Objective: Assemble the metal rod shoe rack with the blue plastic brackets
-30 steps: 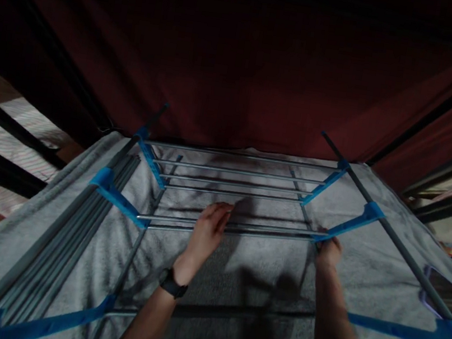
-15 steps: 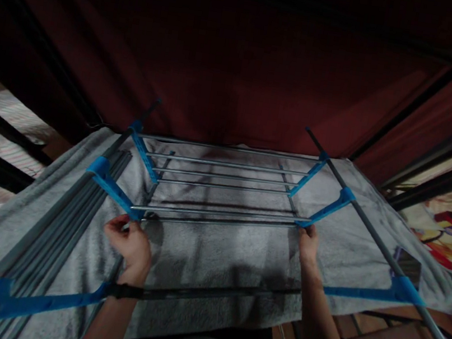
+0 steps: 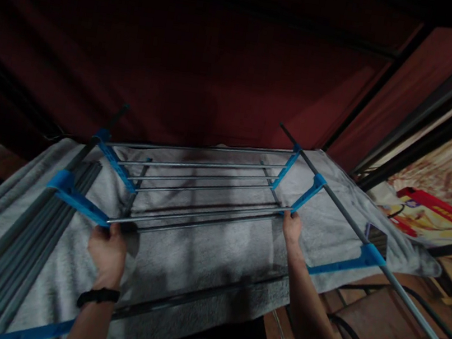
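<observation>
A rack of grey metal tubes with blue plastic brackets lies over a grey cloth. My left hand [image 3: 108,254], a black band on its wrist, is closed around the inner end of the left blue bracket [image 3: 77,201], where the front metal rod [image 3: 202,213] meets it. My right hand [image 3: 292,228] is closed on the lower end of the right blue bracket [image 3: 308,194], at that rod's other end. Several thinner rods [image 3: 190,178] span the brackets farther back. Both hands' fingertips are partly hidden by the brackets.
Several loose grey tubes [image 3: 44,233] lie side by side at left on the grey cloth [image 3: 211,269]. A phone [image 3: 376,237] rests by the right side tube. Beyond it sits a red and yellow box [image 3: 440,215]. A dark red panel [image 3: 207,65] stands behind the rack.
My left hand has moved from just below the left bracket's end onto it and closed there. The right hand stays at the right bracket. The view has turned slightly right.
</observation>
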Demonstrator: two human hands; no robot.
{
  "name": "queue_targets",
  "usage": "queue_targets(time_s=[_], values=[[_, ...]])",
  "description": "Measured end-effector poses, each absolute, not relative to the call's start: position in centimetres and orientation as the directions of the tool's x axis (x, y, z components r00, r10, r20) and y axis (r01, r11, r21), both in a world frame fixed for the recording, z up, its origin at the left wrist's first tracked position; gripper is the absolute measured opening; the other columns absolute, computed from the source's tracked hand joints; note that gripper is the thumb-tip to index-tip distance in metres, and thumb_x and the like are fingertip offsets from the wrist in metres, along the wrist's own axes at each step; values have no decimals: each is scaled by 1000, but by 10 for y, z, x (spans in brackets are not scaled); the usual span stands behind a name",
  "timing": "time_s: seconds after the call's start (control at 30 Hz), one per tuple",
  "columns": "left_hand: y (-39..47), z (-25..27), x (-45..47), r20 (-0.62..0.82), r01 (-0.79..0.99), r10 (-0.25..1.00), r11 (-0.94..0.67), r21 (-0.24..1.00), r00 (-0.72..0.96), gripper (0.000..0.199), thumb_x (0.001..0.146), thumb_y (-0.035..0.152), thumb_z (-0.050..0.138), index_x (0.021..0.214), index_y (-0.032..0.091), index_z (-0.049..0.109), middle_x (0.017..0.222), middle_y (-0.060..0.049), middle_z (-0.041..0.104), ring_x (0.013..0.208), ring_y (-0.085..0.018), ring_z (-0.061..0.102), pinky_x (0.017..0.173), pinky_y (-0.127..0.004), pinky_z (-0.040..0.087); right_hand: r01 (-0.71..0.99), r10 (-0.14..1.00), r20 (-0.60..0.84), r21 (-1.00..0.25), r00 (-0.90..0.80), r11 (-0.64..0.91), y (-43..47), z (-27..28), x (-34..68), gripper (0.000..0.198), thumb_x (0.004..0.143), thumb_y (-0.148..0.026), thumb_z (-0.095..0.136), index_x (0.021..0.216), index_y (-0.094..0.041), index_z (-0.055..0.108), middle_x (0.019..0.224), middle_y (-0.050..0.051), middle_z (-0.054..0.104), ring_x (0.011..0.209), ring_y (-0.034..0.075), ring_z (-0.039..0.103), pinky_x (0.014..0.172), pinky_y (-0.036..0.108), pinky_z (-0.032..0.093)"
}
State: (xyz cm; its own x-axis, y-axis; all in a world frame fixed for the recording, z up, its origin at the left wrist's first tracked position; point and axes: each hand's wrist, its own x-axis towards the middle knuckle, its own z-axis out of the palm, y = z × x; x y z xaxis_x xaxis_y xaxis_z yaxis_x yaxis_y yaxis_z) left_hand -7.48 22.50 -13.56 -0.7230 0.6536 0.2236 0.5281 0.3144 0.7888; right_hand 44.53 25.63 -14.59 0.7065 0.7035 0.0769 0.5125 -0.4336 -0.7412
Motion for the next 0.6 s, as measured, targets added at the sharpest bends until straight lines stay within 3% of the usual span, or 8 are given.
queue_targets(time_s=[0.23, 0.6], values=[[238, -125, -57, 172, 455, 575, 394, 798, -800, 29, 87, 39, 54, 65, 27, 40, 58, 4, 34, 67, -22, 47, 77, -40, 46, 488, 619, 106, -723, 778, -490, 265, -141, 446, 44, 94, -48, 44, 84, -16, 72, 86, 25, 75, 101, 37, 72, 80, 38, 50], [248, -124, -59, 112, 303, 524, 294, 907, -845, 24, 88, 35, 59, 69, 22, 51, 60, 5, 40, 68, -17, 44, 75, -36, 47, 498, 607, 112, -696, 787, -518, 279, -136, 434, 47, 97, -49, 43, 94, -14, 74, 94, 27, 76, 102, 38, 72, 83, 40, 49]])
